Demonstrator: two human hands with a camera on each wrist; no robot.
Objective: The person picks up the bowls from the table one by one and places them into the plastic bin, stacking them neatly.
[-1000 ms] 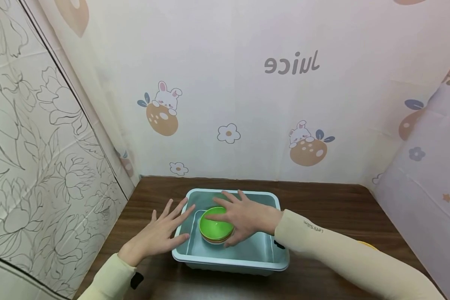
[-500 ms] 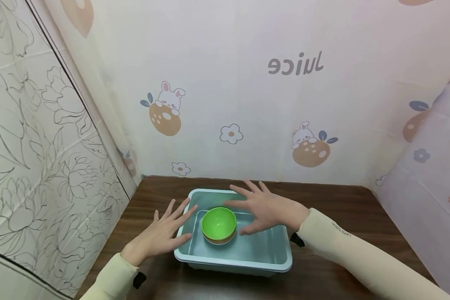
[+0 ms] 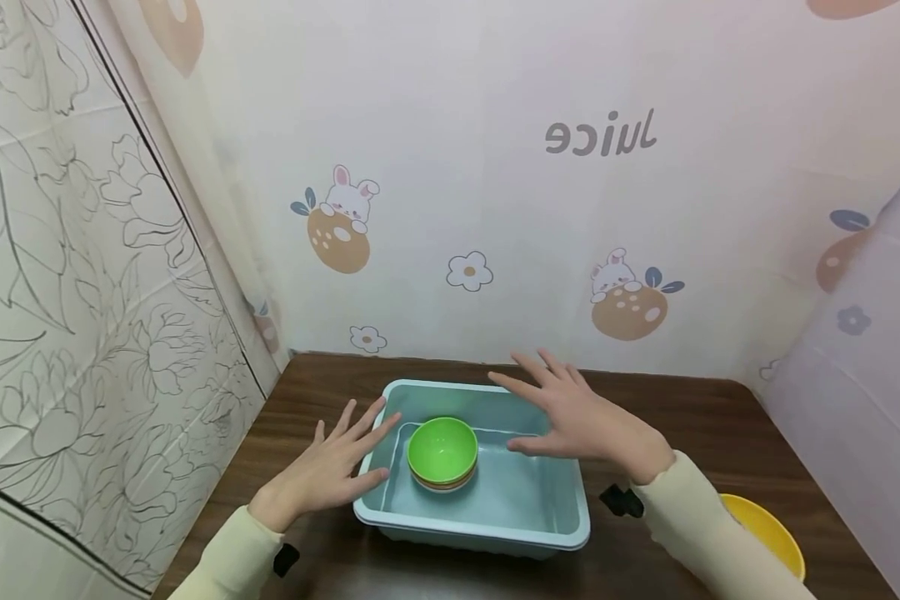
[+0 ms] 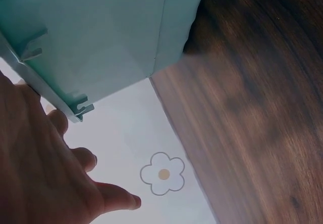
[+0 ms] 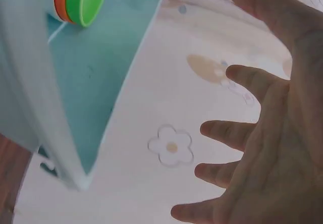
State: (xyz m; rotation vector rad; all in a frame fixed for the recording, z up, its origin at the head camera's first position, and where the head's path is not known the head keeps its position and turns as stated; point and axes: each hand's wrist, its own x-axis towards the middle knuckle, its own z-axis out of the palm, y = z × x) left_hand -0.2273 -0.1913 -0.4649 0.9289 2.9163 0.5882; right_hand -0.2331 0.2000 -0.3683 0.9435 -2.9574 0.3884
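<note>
A green bowl (image 3: 442, 451) tops a small stack of bowls, with an orange and a pale rim showing beneath it, in the left part of a light blue plastic basin (image 3: 495, 533). My left hand (image 3: 330, 467) is spread at the basin's left side, its fingertips over the rim, holding nothing. Above the basin's right side my right hand (image 3: 577, 417) hovers with fingers spread and holds nothing. In the right wrist view the green bowl (image 5: 93, 2) and an orange bowl (image 5: 61, 1) stand apart from the right hand (image 5: 272, 123).
A yellow bowl (image 3: 768, 533) sits on the dark wooden table (image 3: 667, 408) at the right, partly behind the right sleeve. A patterned curtain (image 3: 480, 167) hangs behind the table, with a floral sheet (image 3: 82, 333) at the left.
My right hand has moved right, away from over the green bowl to the basin's right side, uncovering the bowl. More of the yellow bowl shows. The left hand stays spread.
</note>
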